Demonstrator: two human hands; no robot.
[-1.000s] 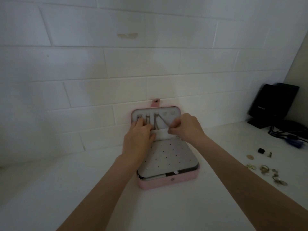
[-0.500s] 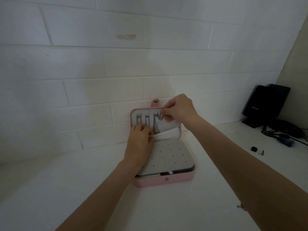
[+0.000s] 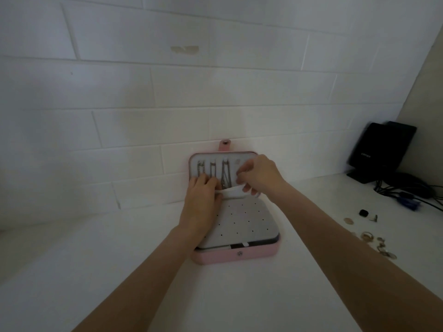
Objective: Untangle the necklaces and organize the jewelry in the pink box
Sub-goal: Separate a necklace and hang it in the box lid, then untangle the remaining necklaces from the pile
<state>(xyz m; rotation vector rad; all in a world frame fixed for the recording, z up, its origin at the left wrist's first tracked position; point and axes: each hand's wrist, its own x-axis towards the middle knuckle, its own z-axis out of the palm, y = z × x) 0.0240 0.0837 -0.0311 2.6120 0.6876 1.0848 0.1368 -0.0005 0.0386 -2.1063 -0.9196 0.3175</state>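
Note:
The pink box (image 3: 236, 256) lies open on the white counter, its lid (image 3: 223, 155) upright against the tiled wall. Three silver necklaces (image 3: 225, 174) hang from hooks inside the lid, their lower ends tucked into the white pocket (image 3: 233, 192). My left hand (image 3: 201, 200) grips the pocket's left edge and pulls it forward. My right hand (image 3: 259, 174) is at the lid's right side, fingers curled on the pocket's right rim; its fingertips hide whatever they pinch. A grey panel (image 3: 242, 226) with small holes covers the base.
Loose rings and earrings (image 3: 374, 243) lie scattered on the counter at the right, with a small black piece (image 3: 363, 213) beyond them. A black device (image 3: 381, 149) and cables (image 3: 407, 192) fill the back right corner.
My right hand dropped from the lid's top hooks to the pocket's right rim. My left hand stayed on the pocket's left edge. The view shifted slightly.

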